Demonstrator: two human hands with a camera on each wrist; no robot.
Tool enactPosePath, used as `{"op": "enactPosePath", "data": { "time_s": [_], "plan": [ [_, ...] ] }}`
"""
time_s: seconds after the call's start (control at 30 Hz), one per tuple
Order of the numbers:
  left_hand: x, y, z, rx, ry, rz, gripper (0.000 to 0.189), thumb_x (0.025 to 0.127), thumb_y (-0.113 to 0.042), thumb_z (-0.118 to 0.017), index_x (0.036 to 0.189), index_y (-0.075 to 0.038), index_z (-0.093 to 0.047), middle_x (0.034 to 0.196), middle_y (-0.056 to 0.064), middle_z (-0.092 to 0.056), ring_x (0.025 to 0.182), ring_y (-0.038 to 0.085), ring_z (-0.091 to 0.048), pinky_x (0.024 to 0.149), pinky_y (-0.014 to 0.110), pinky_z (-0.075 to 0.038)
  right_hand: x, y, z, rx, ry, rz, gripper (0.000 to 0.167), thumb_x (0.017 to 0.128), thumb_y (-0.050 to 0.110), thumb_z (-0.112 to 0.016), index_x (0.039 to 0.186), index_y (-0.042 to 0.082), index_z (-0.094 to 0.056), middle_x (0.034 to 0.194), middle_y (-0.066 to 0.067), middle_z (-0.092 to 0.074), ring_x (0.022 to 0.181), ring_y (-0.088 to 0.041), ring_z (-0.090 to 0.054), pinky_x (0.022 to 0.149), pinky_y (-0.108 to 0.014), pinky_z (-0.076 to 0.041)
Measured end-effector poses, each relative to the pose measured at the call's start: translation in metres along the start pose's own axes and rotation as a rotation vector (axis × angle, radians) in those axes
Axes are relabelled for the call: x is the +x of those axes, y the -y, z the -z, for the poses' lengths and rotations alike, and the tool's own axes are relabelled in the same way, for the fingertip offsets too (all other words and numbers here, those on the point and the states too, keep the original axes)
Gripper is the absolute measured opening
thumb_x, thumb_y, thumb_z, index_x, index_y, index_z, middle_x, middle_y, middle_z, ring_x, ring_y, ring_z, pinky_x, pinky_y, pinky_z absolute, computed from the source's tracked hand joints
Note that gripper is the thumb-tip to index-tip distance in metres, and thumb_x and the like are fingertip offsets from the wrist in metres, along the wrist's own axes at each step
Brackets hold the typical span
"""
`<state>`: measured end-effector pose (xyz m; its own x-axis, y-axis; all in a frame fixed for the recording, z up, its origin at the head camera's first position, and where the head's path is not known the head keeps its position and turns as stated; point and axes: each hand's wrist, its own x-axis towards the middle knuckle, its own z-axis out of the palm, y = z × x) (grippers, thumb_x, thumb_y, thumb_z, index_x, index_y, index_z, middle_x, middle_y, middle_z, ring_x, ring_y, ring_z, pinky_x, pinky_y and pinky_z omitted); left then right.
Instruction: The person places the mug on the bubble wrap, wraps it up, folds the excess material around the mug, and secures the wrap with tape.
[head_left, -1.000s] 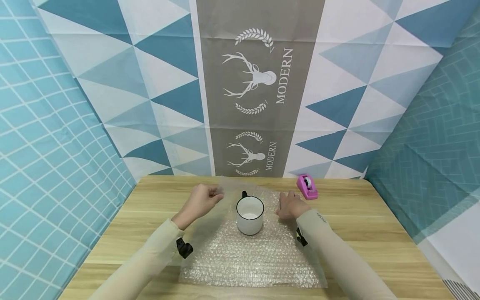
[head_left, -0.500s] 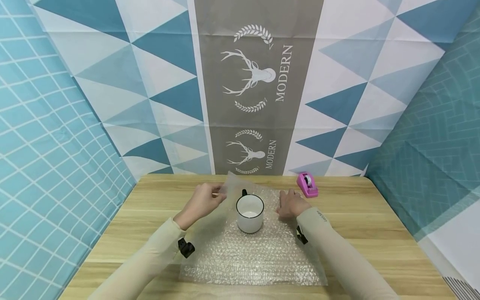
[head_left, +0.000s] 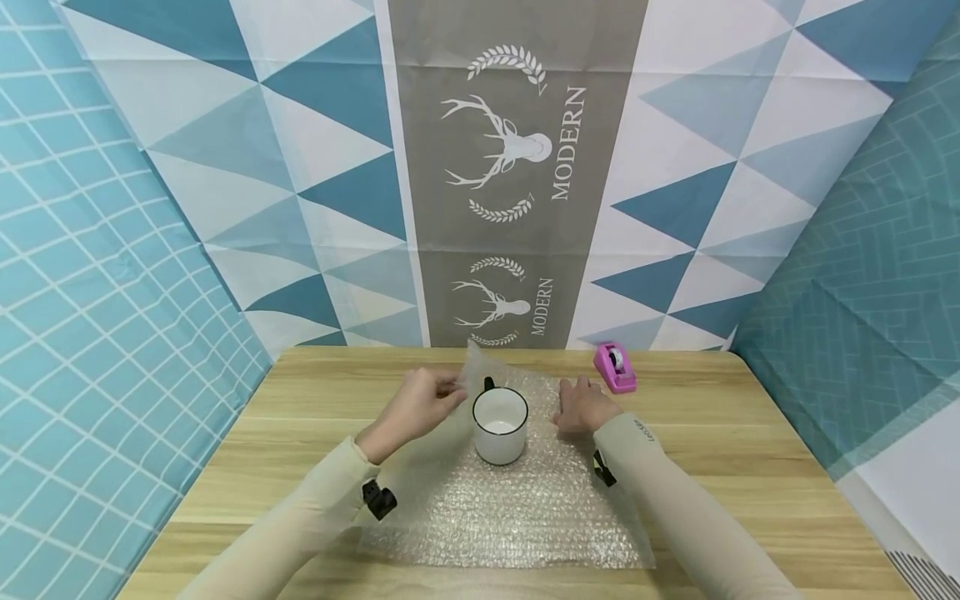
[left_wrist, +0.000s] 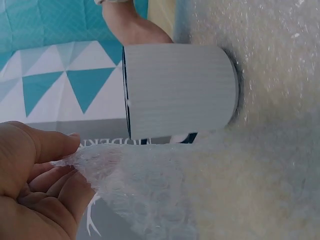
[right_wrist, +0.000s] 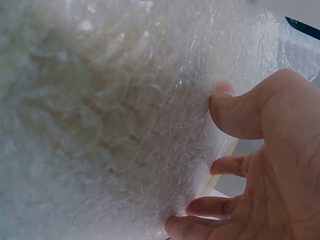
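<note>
A white mug [head_left: 499, 427] with a dark rim and dark handle stands upright on a sheet of clear bubble wrap [head_left: 510, 521]. To the mug's left, my left hand [head_left: 420, 407] pinches the sheet's raised edge between thumb and fingers. The left wrist view shows the pinched bubble wrap [left_wrist: 145, 175] lifted beside the mug [left_wrist: 180, 90]. On the mug's other side, my right hand [head_left: 585, 407] rests its fingertips on the sheet. Spread fingers of the right hand [right_wrist: 270, 165] press against the bubble wrap in the right wrist view, gripping nothing.
A pink tape dispenser [head_left: 616, 368] sits behind my right hand near the table's back edge. The wooden table [head_left: 720, 450] meets a patterned cloth wall [head_left: 517, 192] at the back, with blue-green cloth on both sides.
My left hand has moved right, toward the mug, carrying the lifted bubble wrap edge with it. That edge now stands closer to the mug. The right hand stays in place.
</note>
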<state>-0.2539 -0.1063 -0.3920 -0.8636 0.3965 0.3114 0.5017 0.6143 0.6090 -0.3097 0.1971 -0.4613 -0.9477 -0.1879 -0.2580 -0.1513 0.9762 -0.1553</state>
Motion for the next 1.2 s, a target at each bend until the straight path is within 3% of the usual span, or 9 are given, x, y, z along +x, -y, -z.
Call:
{"op": "enactPosePath", "data": {
  "time_s": [0.3, 0.57, 0.73, 0.83, 0.97, 1.07, 1.2],
  "plan": [
    [0.007, -0.013, -0.006, -0.05, 0.081, -0.064, 0.027, 0.099, -0.01, -0.067, 0.122, 0.004, -0.072, 0.112, 0.018, -0.076, 0.099, 0.026, -0.077, 0.084, 0.032, -0.063, 0.002, 0.0, 0.003, 0.012, -0.005, 0.014, 0.045, 0.093, 0.04, -0.069, 0.116, 0.005, -0.052, 0.119, -0.027, -0.05, 0.109, -0.042, -0.056, 0.085, -0.058, -0.057],
    [0.014, -0.022, -0.003, -0.01, 0.316, -0.113, 0.035, 0.108, -0.01, -0.047, 0.136, 0.001, -0.063, 0.136, 0.017, -0.067, 0.122, 0.028, -0.067, 0.102, 0.042, -0.056, 0.002, -0.001, 0.003, 0.007, 0.005, 0.006, 0.062, 0.095, 0.04, -0.067, 0.138, 0.0, -0.047, 0.13, -0.032, -0.048, 0.118, -0.047, -0.054, 0.093, -0.062, -0.056],
    [0.017, -0.012, 0.0, 0.016, 0.413, -0.176, 0.036, 0.1, 0.007, -0.05, 0.134, 0.006, -0.062, 0.135, 0.021, -0.066, 0.124, 0.033, -0.067, 0.104, 0.04, -0.056, -0.001, -0.001, 0.0, 0.026, 0.007, 0.01, 0.061, 0.094, 0.039, -0.068, 0.136, -0.001, -0.048, 0.128, -0.032, -0.049, 0.114, -0.046, -0.055, 0.088, -0.062, -0.057],
    [0.019, -0.009, 0.001, 0.082, 0.464, -0.217, 0.047, 0.088, 0.019, -0.052, 0.13, 0.005, -0.066, 0.131, 0.018, -0.069, 0.122, 0.031, -0.068, 0.103, 0.038, -0.057, -0.002, -0.002, -0.002, 0.028, 0.003, 0.016, 0.061, 0.095, 0.039, -0.067, 0.136, -0.001, -0.048, 0.128, -0.032, -0.049, 0.114, -0.047, -0.055, 0.088, -0.063, -0.056],
    [0.023, -0.007, -0.004, 0.239, 0.503, -0.311, 0.06, 0.076, 0.024, -0.054, 0.127, -0.001, -0.071, 0.125, 0.012, -0.073, 0.104, 0.024, -0.072, 0.089, 0.033, -0.061, -0.003, -0.004, -0.002, 0.007, 0.0, 0.012, 0.056, 0.096, 0.039, -0.066, 0.132, 0.0, -0.049, 0.127, -0.032, -0.049, 0.116, -0.047, -0.055, 0.091, -0.062, -0.056],
    [0.026, -0.009, -0.009, 0.335, 0.508, -0.354, 0.059, 0.074, 0.022, -0.058, 0.125, -0.004, -0.073, 0.121, 0.011, -0.074, 0.096, 0.023, -0.069, 0.083, 0.03, -0.06, -0.003, -0.004, -0.001, 0.003, -0.005, 0.018, 0.052, 0.096, 0.038, -0.066, 0.128, 0.0, -0.05, 0.125, -0.032, -0.049, 0.114, -0.047, -0.054, 0.091, -0.062, -0.056],
    [0.027, -0.013, -0.013, 0.485, 0.467, -0.429, 0.047, 0.078, 0.013, -0.074, 0.119, -0.009, -0.077, 0.116, 0.007, -0.074, 0.107, 0.021, -0.068, 0.094, 0.029, -0.058, -0.002, -0.004, 0.0, 0.007, -0.004, 0.031, 0.051, 0.096, 0.038, -0.066, 0.126, 0.0, -0.05, 0.124, -0.032, -0.049, 0.113, -0.046, -0.055, 0.089, -0.062, -0.056]
  ]
}}
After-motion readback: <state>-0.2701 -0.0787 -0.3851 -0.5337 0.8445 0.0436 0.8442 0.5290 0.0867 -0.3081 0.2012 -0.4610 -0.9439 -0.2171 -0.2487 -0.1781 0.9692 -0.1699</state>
